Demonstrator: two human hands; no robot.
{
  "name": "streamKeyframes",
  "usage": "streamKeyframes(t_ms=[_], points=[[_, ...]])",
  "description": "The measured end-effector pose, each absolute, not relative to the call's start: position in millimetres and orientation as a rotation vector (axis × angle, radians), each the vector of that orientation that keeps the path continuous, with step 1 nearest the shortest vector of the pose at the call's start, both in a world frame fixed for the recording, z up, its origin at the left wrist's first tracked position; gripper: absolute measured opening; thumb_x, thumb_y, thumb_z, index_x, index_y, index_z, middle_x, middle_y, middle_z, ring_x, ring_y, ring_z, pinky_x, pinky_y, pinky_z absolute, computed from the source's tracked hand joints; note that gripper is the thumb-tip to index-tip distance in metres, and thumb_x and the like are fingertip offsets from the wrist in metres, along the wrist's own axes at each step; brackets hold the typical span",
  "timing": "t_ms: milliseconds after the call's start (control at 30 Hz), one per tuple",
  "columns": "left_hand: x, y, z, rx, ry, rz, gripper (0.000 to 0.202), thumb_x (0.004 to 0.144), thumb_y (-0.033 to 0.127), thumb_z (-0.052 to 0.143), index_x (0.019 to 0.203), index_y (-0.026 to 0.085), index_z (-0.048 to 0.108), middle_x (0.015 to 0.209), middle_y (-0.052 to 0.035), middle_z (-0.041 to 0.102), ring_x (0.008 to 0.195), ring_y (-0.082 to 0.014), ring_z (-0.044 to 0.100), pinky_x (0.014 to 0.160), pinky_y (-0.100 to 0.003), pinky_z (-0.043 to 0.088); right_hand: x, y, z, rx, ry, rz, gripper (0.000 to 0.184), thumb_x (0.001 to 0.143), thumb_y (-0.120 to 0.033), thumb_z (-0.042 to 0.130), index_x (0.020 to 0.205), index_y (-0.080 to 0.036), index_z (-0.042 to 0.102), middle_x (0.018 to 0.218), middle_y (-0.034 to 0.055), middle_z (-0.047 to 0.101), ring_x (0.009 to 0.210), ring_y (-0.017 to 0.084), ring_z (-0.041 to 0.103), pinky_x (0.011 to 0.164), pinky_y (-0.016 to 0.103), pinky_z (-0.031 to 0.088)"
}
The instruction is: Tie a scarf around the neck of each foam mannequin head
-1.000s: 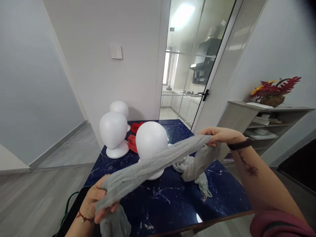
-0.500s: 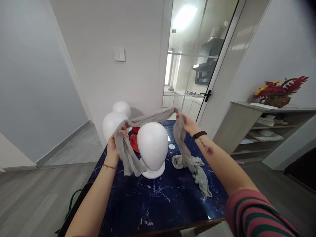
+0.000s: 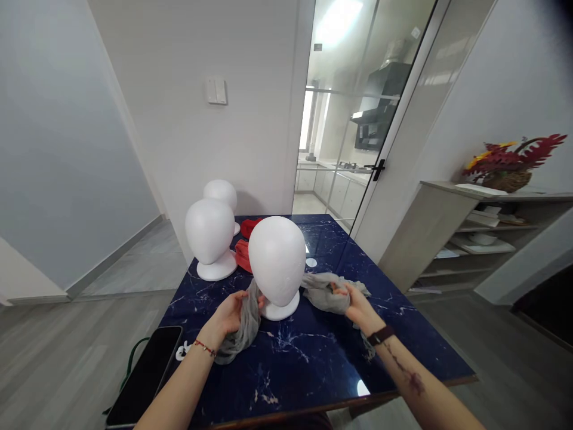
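Note:
A white foam mannequin head stands on its round base in the middle of the dark blue marbled table. A long grey scarf runs behind its neck and comes out on both sides. My left hand is closed on the scarf's left end, just left of the neck. My right hand grips the scarf's right part, right of the base, where the cloth bunches on the table.
Two more white foam heads stand at the back left, with red cloth between them and the near head. A black phone lies at the table's left edge. A shelf with a flower basket stands at right, beside a glass door.
Both hands carried the stretched scarf up and over the foam head, then came down; the scarf now sits behind the neck with an end held low on each side.

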State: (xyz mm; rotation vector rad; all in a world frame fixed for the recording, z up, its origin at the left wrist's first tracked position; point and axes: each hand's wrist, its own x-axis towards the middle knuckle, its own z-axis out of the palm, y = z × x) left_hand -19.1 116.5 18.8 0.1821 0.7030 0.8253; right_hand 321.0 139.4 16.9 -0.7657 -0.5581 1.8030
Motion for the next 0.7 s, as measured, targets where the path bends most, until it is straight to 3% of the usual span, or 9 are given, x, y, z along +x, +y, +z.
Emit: streamKeyframes(t_ms=[100, 233, 400, 500, 700], points=[[-21, 107, 11, 0.293, 0.697, 0.694, 0.027, 0.078, 0.018, 0.053, 0.100, 0.003, 0.059, 0.088, -0.0154, 0.071, 0.080, -0.0246, 0.069, 0.075, -0.034, 0.053, 300, 104, -1, -0.811, -0.508, 1.970, 0.014, 0.074, -0.021, 0.058, 0.062, -0.019, 0.050, 0.045, -0.0070, 0.034, 0.038, 0.006, 0.037, 0.041, 0.017, 0.037], [-27, 98, 14, 0.345, 0.671, 0.567, 0.029, 0.079, 0.014, 0.052, 0.105, 0.003, 0.057, 0.086, -0.0141, 0.071, 0.082, -0.0247, 0.069, 0.074, -0.034, 0.053, 272, 78, 4, -0.779, -0.397, 2.066, 0.009, 0.079, -0.021, 0.060, 0.075, -0.017, 0.053, 0.052, -0.0059, 0.046, 0.043, 0.005, 0.045, 0.047, 0.014, 0.041], [-8, 90, 14, 0.131, 0.580, 0.745, 0.025, 0.081, 0.011, 0.045, 0.101, 0.002, 0.057, 0.083, -0.0131, 0.072, 0.076, -0.0174, 0.069, 0.074, -0.026, 0.052, 240, 71, 13, -0.636, -0.098, 2.190, 0.008, 0.086, -0.019, 0.051, 0.085, -0.012, 0.055, 0.055, -0.0043, 0.052, 0.048, 0.005, 0.053, 0.054, 0.013, 0.047], [12, 85, 8, 0.141, 0.473, 0.745, 0.025, 0.083, 0.021, 0.048, 0.097, 0.003, 0.059, 0.088, -0.0135, 0.071, 0.083, -0.0218, 0.068, 0.081, -0.032, 0.049, 218, 67, 5, -0.663, 0.007, 2.293, 0.010, 0.087, -0.017, 0.048, 0.089, -0.010, 0.056, 0.060, -0.0024, 0.057, 0.050, 0.003, 0.056, 0.055, 0.011, 0.046], [24, 83, -3, 0.230, 0.438, 0.662, 0.034, 0.082, 0.034, 0.049, 0.095, 0.007, 0.063, 0.083, -0.0110, 0.071, 0.066, -0.0235, 0.066, 0.077, -0.039, 0.047, 193, 57, -10, -0.942, -0.427, 2.135, 0.015, 0.080, -0.028, 0.057, 0.076, -0.013, 0.059, 0.063, 0.0010, 0.061, 0.050, 0.009, 0.056, 0.051, 0.019, 0.044]])
